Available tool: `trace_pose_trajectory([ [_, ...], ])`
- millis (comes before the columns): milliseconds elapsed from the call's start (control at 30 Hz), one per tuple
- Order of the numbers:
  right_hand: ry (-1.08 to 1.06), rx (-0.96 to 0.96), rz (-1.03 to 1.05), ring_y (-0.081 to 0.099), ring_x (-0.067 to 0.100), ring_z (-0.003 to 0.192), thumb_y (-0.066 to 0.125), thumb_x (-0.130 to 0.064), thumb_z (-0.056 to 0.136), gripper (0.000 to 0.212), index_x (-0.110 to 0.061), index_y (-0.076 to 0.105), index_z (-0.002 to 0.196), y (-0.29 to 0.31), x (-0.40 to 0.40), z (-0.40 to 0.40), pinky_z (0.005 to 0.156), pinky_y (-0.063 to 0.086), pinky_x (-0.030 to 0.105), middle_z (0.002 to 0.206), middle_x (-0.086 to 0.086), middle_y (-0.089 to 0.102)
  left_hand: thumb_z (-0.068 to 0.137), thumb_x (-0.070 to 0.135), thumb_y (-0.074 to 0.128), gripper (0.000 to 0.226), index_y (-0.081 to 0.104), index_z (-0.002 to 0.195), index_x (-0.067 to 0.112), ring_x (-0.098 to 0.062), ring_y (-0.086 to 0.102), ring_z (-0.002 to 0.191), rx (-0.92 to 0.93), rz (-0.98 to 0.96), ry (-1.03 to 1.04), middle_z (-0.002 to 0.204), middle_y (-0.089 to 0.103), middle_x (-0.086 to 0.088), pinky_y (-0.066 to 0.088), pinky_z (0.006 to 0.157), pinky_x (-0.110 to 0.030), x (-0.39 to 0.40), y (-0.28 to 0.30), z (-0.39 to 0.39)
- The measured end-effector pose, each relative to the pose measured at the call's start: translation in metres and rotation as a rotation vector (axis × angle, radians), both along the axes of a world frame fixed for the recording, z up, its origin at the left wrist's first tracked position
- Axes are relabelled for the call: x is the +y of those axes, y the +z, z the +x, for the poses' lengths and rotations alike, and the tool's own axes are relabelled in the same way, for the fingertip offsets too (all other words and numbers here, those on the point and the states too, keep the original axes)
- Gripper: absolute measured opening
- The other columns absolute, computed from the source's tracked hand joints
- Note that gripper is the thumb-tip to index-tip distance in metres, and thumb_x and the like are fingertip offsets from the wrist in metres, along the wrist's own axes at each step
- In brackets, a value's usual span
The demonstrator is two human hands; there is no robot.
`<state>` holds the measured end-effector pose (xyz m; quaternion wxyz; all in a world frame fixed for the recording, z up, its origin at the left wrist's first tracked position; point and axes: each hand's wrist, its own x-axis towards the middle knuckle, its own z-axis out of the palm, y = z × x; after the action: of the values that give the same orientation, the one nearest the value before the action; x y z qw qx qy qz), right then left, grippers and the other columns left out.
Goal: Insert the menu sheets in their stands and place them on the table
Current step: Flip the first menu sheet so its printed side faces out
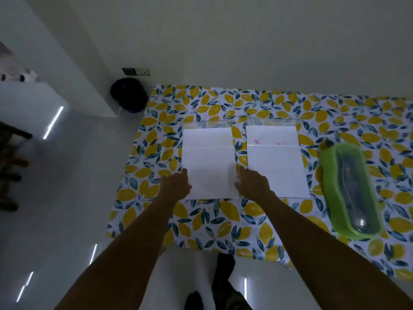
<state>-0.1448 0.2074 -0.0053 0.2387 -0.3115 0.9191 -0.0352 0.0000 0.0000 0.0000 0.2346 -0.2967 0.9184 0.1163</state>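
Two white menu sheets lie side by side on the lemon-patterned tablecloth [201, 222]. The left sheet [209, 162] and the right sheet [276, 162] each seem to lie in or on a clear stand, whose transparent far edges show at the left stand [207, 124] and the right stand [273, 121]. The right sheet has faint pink marks near its top. My left hand [176, 185] touches the left sheet's left edge. My right hand [253, 183] touches its right edge, between the two sheets. Whether the fingers grip the sheet is unclear.
A green-rimmed clear plastic container [350, 189] lies on the table at the right. A dark round object [129, 95] sits on the floor beyond the table's left corner. The wall runs along the table's far side. White floor with light reflections lies to the left.
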Motion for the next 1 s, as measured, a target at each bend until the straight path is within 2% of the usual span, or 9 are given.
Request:
trace_pose_trajectory([
  [100, -0.122, -0.096, -0.076, 0.06, 0.036, 0.109, 0.054, -0.032, 0.091, 0.047, -0.014, 0.04, 0.132, -0.008, -0.002, -0.003, 0.089, 0.049, 0.045, 0.119, 0.016, 0.061, 0.095, 0.036, 0.053, 0.064, 0.027, 0.142, 0.001, -0.043, 0.055, 0.114, 0.058, 0.085, 0.141, 0.131, 0.05, -0.029, 0.047, 0.094, -0.049, 0.005, -0.016, 0.001],
  [300, -0.277, -0.137, -0.129, 0.062, 0.041, 0.105, 0.046, -0.017, 0.094, 0.035, -0.004, 0.048, 0.126, -0.018, -0.008, 0.007, 0.088, 0.05, 0.042, 0.117, 0.023, 0.062, 0.096, 0.033, 0.051, 0.062, 0.027, 0.14, -0.004, -0.047, 0.047, 0.121, 0.074, 0.147, 0.332, 0.135, 0.041, -0.033, 0.04, 0.101, -0.049, 0.009, -0.025, -0.003],
  [467, -0.424, -0.253, -0.226, 0.062, 0.041, 0.104, 0.045, -0.008, 0.087, 0.027, -0.005, 0.062, 0.108, -0.021, -0.006, 0.002, 0.087, 0.051, 0.041, 0.11, 0.021, 0.066, 0.09, 0.008, 0.051, 0.048, 0.035, 0.134, -0.004, -0.046, 0.05, 0.118, 0.16, 0.257, 0.425, 0.13, 0.049, -0.03, 0.042, 0.095, -0.048, 0.0, -0.023, 0.002],
  [567, -0.412, -0.247, -0.27, 0.063, 0.039, 0.103, 0.048, -0.008, 0.089, 0.028, -0.006, 0.069, 0.107, -0.02, 0.001, 0.003, 0.085, 0.051, 0.038, 0.111, 0.017, 0.07, 0.09, 0.002, 0.049, 0.047, 0.038, 0.136, 0.0, -0.043, 0.049, 0.121, 0.258, 0.3, 0.45, 0.133, 0.051, -0.028, 0.041, 0.095, -0.044, -0.007, -0.019, 0.013],
  [633, -0.373, -0.226, -0.296, 0.065, 0.035, 0.099, 0.051, -0.011, 0.091, 0.025, -0.01, 0.072, 0.106, -0.017, 0.008, 0.008, 0.078, 0.047, 0.031, 0.11, 0.014, 0.072, 0.092, 0.003, 0.048, 0.043, 0.042, 0.135, 0.004, -0.041, 0.055, 0.112, 0.336, 0.325, 0.471, 0.127, 0.057, -0.027, 0.044, 0.087, -0.042, -0.01, -0.016, 0.023],
  [700, -0.367, -0.2, -0.354, 0.067, 0.031, 0.095, 0.053, -0.012, 0.092, 0.023, -0.013, 0.073, 0.103, -0.008, 0.014, 0.014, 0.074, 0.043, 0.026, 0.108, 0.011, 0.074, 0.093, 0.005, 0.047, 0.038, 0.048, 0.131, 0.007, -0.037, 0.062, 0.091, 0.396, 0.339, 0.457, 0.11, 0.065, -0.025, 0.045, 0.07, -0.037, -0.013, -0.008, 0.033],
  [767, -0.387, -0.203, -0.43, 0.067, 0.03, 0.094, 0.053, -0.012, 0.094, 0.023, -0.01, 0.074, 0.102, 0.008, 0.019, 0.024, 0.077, 0.047, 0.031, 0.105, 0.011, 0.074, 0.093, 0.008, 0.048, 0.036, 0.053, 0.128, 0.01, -0.036, 0.063, 0.086, 0.434, 0.355, 0.418, 0.106, 0.067, -0.022, 0.042, 0.064, -0.034, -0.017, 0.002, 0.044],
  [900, -0.424, -0.234, -0.547, 0.068, 0.03, 0.097, 0.052, -0.011, 0.096, 0.027, -0.016, 0.073, 0.112, 0.036, 0.032, 0.052, 0.086, 0.055, 0.044, 0.109, 0.012, 0.074, 0.088, 0.02, 0.042, 0.035, 0.064, 0.112, 0.009, -0.033, 0.065, 0.091, 0.56, 0.301, 0.21, 0.104, 0.069, -0.013, 0.045, 0.07, -0.032, -0.022, 0.028, 0.067],
  [1000, -0.471, -0.287, -0.633, 0.071, 0.037, 0.088, 0.055, -0.01, 0.095, 0.03, -0.023, 0.071, 0.117, 0.047, 0.043, 0.077, 0.078, 0.059, 0.054, 0.096, 0.012, 0.074, 0.086, 0.011, 0.052, 0.03, 0.068, 0.111, 0.009, -0.023, 0.066, 0.09, 0.62, 0.385, 0.2, 0.102, 0.071, -0.007, 0.054, 0.081, -0.036, -0.027, 0.042, 0.089],
])
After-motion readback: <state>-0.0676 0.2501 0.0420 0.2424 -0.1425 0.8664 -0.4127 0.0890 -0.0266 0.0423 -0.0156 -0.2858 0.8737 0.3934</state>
